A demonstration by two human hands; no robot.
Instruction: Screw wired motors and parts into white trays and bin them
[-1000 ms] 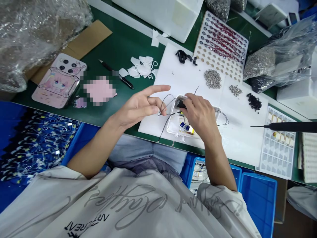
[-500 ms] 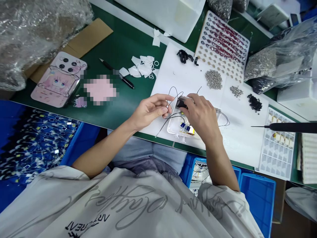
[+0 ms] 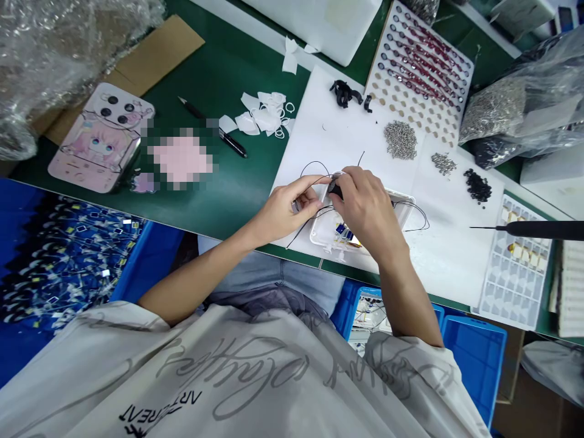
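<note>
My left hand [image 3: 288,210] is curled with its fingertips close together at a thin black wire [image 3: 314,163], which loops above and below it. My right hand [image 3: 370,213] arches over a white plastic housing [image 3: 317,234], its thumb and fingers closed round a small black part [image 3: 336,188] at the top edge. Both sets of fingertips nearly meet there. Inside the housing, small blue pieces and a bit of yellow [image 3: 345,233] show below my right hand, which hides much of the interior. Another black wire [image 3: 422,214] loops out on the right side.
A white sheet [image 3: 438,261] lies under the work. On it are piles of screws [image 3: 400,140], black pieces [image 3: 477,186] and black clips [image 3: 345,93]. A black screwdriver [image 3: 542,229] juts in from the right, over a compartment tray [image 3: 511,286]. Blue bins [image 3: 474,365] stand below the table edge.
My left hand has moved slightly right, its fingertips closer to my right hand and the black part. The wire loop has shifted. The view has tilted a little.
</note>
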